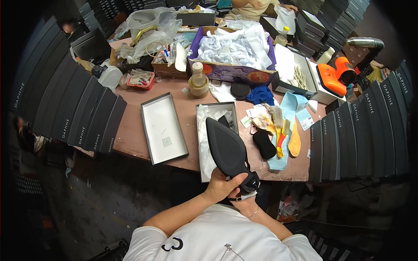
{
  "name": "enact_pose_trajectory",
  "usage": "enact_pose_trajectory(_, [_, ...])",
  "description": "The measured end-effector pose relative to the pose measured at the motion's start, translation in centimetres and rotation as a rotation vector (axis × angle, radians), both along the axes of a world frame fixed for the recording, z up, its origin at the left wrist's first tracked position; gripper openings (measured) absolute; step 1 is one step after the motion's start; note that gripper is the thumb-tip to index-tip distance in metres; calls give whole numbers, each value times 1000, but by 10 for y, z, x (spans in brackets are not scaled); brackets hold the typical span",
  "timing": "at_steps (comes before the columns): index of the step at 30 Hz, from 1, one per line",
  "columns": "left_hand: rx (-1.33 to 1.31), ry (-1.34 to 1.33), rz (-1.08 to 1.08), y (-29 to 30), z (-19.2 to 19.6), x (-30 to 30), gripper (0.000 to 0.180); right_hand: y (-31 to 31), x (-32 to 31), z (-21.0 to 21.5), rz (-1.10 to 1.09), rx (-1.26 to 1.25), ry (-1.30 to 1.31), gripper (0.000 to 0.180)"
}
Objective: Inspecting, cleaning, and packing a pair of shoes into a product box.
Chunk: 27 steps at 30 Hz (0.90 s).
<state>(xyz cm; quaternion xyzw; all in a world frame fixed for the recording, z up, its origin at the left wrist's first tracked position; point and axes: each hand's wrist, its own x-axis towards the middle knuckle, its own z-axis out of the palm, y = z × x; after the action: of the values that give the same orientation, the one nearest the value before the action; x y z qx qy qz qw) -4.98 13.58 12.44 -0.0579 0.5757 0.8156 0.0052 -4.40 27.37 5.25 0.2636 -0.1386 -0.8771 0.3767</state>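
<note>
A black heeled sandal [228, 151] is held up above the table's front edge, its flat sole facing me and its toe pointing away. My left hand [220, 187] grips it near the arch, thumb across toward the heel. Closed around the heel and strap end is my right hand [244, 202], partly hidden by the shoe. Behind the sandal stands an open shoebox [235, 114] lined with white tissue paper [204, 148]; something black shows inside, mostly covered. To its left, the box lid [162, 130] lies with its white inside facing up.
Tall stacks of dark shoeboxes [74, 104] [361, 126] flank the table [130, 130]. A yellow-handled brush [282, 139], black sponge [264, 145] and blue cloth [261, 95] lie right. Behind are a bottle [198, 82], purple carton [217, 74] and orange device [331, 79]. Another person [248, 9] sits opposite.
</note>
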Motion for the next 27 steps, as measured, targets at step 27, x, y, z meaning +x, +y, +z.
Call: enact_pose_trajectory(27, [294, -243, -427, -118, -4, -42, 27, -32, -284, 28, -277, 2342, 2105, 37])
